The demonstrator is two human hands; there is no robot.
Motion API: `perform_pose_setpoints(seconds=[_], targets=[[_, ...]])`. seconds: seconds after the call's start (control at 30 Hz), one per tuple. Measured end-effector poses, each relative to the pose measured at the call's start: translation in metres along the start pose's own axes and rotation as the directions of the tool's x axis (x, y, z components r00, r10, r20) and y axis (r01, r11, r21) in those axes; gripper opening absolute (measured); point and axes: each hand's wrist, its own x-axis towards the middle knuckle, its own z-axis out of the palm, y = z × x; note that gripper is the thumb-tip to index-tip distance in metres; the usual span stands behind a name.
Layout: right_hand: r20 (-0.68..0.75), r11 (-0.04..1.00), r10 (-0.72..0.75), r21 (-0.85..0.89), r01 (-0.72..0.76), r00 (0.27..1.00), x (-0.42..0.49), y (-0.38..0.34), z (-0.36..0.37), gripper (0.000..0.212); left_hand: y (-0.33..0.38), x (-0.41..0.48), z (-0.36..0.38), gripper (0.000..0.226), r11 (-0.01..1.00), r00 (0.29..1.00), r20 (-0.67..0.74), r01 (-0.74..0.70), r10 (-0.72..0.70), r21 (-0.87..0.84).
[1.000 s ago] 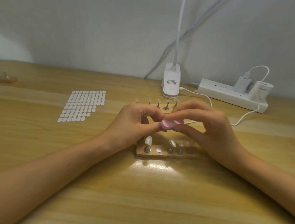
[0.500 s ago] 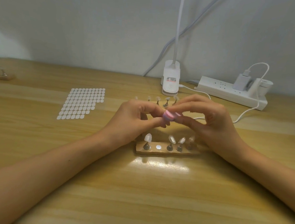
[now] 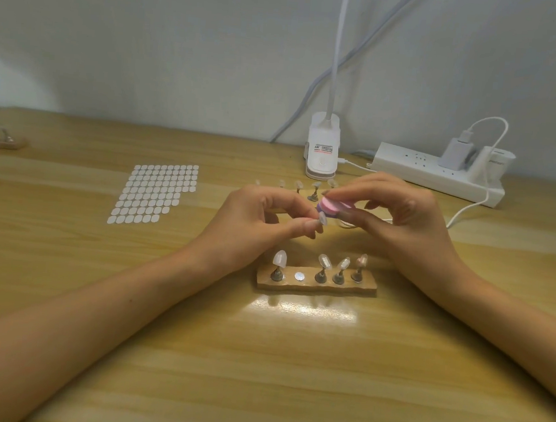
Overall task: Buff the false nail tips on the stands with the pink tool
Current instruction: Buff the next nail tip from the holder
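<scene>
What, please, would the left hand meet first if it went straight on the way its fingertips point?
Most likely the pink tool pinched in the right hand; the nail tip the left hand holds looks almost against it, though depth is unclear.

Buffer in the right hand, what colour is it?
The buffer is pink on top, purple underneath; head view shows it best.

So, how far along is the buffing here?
Done: no tip's finish is readable. In hand: the left hand holds one nail tip at the pink tool in the right hand; its slot on the near base stands empty. Left: reseating it; possibly the four tips there and the far row.
</scene>
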Motion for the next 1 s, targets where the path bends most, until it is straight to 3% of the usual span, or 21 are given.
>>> perform_pose_setpoints(seconds=[0.2, 0.33, 0.53, 0.83, 1.0], targets=[[-0.037, 0.998, 0.044, 0.042, -0.043, 0.998, -0.0004, -0.0024, -0.0002, 0.019, 0.0005, 0.0015, -0.0003, 0.004, 1.0, 1.0, -0.005, 0.003, -0.003, 0.021], [0.036, 0.995, -0.09, -0.032, 0.091, 0.995, 0.0, -0.0041, 0.0027, 0.021, -0.0003, 0.0022, -0.0011, 0.009, 1.0, 1.0, -0.007, -0.004, 0.004, 0.03], [0.046, 0.987, -0.151, -0.043, 0.153, 0.987, -0.0012, -0.0058, 0.005, 0.021, -0.0014, 0.0018, 0.0003, 0.005, 0.999, 1.0, 0.002, -0.022, 0.021, 0.039], [0.029, 0.994, -0.098, -0.04, 0.099, 0.995, 0.0003, -0.0082, 0.003, 0.019, -0.0028, 0.0018, 0.0001, 0.004, 1.0, 1.0, 0.001, -0.005, 0.005, 0.007], [0.058, 0.986, -0.144, -0.073, 0.148, 0.988, -0.0001, -0.0082, 0.004, 0.018, -0.0013, 0.0015, -0.0002, 0.004, 1.0, 1.0, 0.011, 0.004, -0.004, 0.027]])
